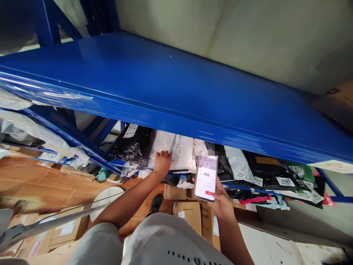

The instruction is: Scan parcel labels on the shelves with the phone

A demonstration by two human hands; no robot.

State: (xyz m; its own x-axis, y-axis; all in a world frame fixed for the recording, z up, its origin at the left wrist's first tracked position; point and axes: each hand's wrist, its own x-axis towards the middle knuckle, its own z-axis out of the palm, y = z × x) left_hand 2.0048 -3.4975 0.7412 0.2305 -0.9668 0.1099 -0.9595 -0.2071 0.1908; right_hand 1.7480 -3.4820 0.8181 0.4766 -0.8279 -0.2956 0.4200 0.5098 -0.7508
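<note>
My right hand (223, 202) holds a smartphone (204, 180) upright, its lit screen facing me with a barcode label near the top and a red button low down. On the lower shelf, my left hand (163, 162) has its fingers curled onto a white plastic parcel (161, 142); its fingertips press into the parcel's front part. Beside it on the right stands another white parcel (183, 151) with a printed label. A black parcel (132, 145) lies to the left, wrapped in shiny plastic. The phone covers part of the parcels behind it.
A blue metal shelf (165, 81) runs above the parcels. Further right are numbered bags, including a white bag (238, 162) and a black bag (271, 173). Cardboard boxes (189, 213) stand below. At left are a round stool top (107, 202) and a grey pole (55, 220).
</note>
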